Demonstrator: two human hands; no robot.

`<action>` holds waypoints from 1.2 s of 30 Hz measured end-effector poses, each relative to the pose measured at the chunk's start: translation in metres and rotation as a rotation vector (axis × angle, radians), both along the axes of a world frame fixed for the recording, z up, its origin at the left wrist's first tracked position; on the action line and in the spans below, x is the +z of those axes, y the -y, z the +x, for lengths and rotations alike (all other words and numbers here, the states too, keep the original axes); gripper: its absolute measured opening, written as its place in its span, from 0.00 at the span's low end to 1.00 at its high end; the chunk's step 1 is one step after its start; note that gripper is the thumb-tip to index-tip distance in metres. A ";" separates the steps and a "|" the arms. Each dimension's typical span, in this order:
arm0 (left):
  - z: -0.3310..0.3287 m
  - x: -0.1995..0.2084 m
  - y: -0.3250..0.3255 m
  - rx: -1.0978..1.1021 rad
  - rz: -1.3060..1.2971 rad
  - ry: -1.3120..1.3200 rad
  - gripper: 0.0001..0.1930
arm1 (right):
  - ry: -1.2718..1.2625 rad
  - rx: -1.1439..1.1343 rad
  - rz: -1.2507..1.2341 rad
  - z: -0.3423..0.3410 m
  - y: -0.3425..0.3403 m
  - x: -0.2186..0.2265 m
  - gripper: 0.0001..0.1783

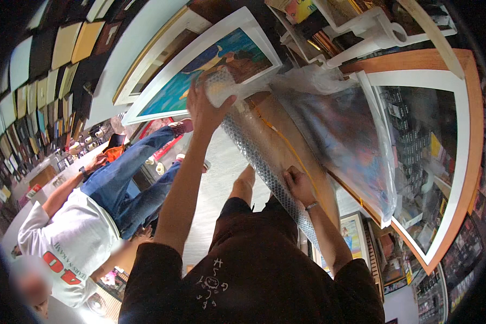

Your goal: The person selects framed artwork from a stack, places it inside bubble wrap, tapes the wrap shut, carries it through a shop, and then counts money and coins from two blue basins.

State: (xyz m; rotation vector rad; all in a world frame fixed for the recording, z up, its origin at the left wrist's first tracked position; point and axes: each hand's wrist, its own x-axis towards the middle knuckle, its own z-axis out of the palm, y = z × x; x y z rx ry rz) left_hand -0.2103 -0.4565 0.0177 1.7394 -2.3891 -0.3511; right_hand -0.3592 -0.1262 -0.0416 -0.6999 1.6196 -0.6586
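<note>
A roll of clear bubble wrap [219, 89] has its far end in my left hand [202, 108], thumb and fingers spread around it. The wrap's long edge [270, 175] runs from there back toward my right forearm. My right hand [299, 184] is closed, its fingers curled against a brown board [286, 141] beside that edge; what they pinch, if anything, is hidden. A yellow strip [287, 141] lies along the board. Right of it leans a blue and reddish picture [343, 135] with clear plastic over it.
A white-bordered painting [175, 97] stands beyond my left hand. At the right is a large wood-framed glazed picture [472, 135]. Frame samples [65, 46] cover the left wall. Another person [73, 235] in a white shirt is at the left, an orange item [113, 154] by their hand.
</note>
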 end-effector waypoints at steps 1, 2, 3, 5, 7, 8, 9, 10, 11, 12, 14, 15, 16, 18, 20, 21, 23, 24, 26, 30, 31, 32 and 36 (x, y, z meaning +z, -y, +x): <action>0.015 -0.008 -0.007 0.095 0.171 -0.099 0.34 | -0.021 0.033 0.038 0.003 0.007 0.003 0.15; 0.033 -0.016 -0.017 0.199 0.346 -0.196 0.33 | -0.010 0.016 0.031 0.008 0.004 0.000 0.15; 0.047 -0.028 -0.022 0.268 0.506 -0.276 0.32 | 0.000 -0.001 0.025 0.014 0.000 -0.003 0.16; 0.049 -0.025 -0.020 0.389 0.795 -0.396 0.30 | 0.034 0.015 0.015 0.020 -0.007 -0.016 0.16; 0.048 -0.024 -0.013 0.380 0.830 -0.388 0.27 | 0.080 0.082 0.010 0.016 -0.009 -0.031 0.16; 0.045 -0.027 -0.010 0.323 0.738 -0.331 0.26 | 0.043 0.106 0.011 0.013 -0.008 -0.037 0.17; 0.044 -0.031 -0.008 0.265 0.646 -0.275 0.24 | 0.005 0.129 0.013 0.010 -0.005 -0.045 0.18; 0.044 -0.036 -0.006 0.143 0.516 -0.169 0.24 | -0.034 0.156 0.012 0.005 0.000 -0.051 0.18; 0.045 -0.040 -0.001 0.022 0.379 -0.064 0.23 | -0.114 0.123 -0.023 0.001 0.011 -0.056 0.17; 0.047 -0.043 0.000 -0.097 0.240 0.041 0.22 | -0.194 0.092 -0.059 -0.005 0.023 -0.060 0.16; 0.038 -0.035 0.000 -0.114 0.272 0.041 0.22 | -0.205 0.014 -0.075 -0.017 0.061 -0.064 0.15; 0.035 -0.030 0.001 -0.122 0.289 0.043 0.21 | -0.138 -0.026 -0.054 -0.024 0.086 -0.062 0.15; 0.034 -0.028 0.002 -0.120 0.326 0.010 0.21 | -0.137 -0.057 -0.135 -0.026 0.113 -0.056 0.16; 0.033 -0.023 0.002 -0.105 0.393 -0.051 0.21 | -0.123 -0.033 -0.323 -0.023 0.167 -0.049 0.19; 0.027 -0.017 -0.003 -0.036 0.325 -0.067 0.21 | -0.005 0.087 -0.437 -0.019 0.216 -0.043 0.21; 0.027 -0.015 -0.006 0.000 0.291 -0.074 0.21 | 0.108 0.165 -0.450 -0.016 0.236 -0.038 0.21; 0.032 -0.026 -0.008 0.094 0.237 -0.142 0.19 | 0.293 0.428 -0.225 -0.010 0.273 -0.046 0.21; 0.036 -0.030 -0.008 0.150 0.209 -0.176 0.18 | 0.387 0.567 -0.107 -0.005 0.282 -0.046 0.21; 0.043 -0.031 -0.008 0.181 0.300 -0.338 0.18 | 0.448 0.595 -0.101 0.007 0.287 -0.039 0.19; 0.051 -0.038 -0.007 0.276 0.447 -0.639 0.19 | 0.643 0.302 -0.312 0.027 0.267 -0.056 0.16; 0.055 -0.040 -0.005 0.270 0.506 -0.696 0.19 | 0.618 0.237 -0.313 0.027 0.261 -0.052 0.15; 0.059 -0.041 -0.004 0.266 0.562 -0.756 0.20 | 0.593 0.176 -0.313 0.026 0.253 -0.044 0.14; 0.065 -0.039 0.003 0.300 0.818 -0.812 0.21 | 0.735 -0.080 -0.242 0.044 0.216 -0.045 0.10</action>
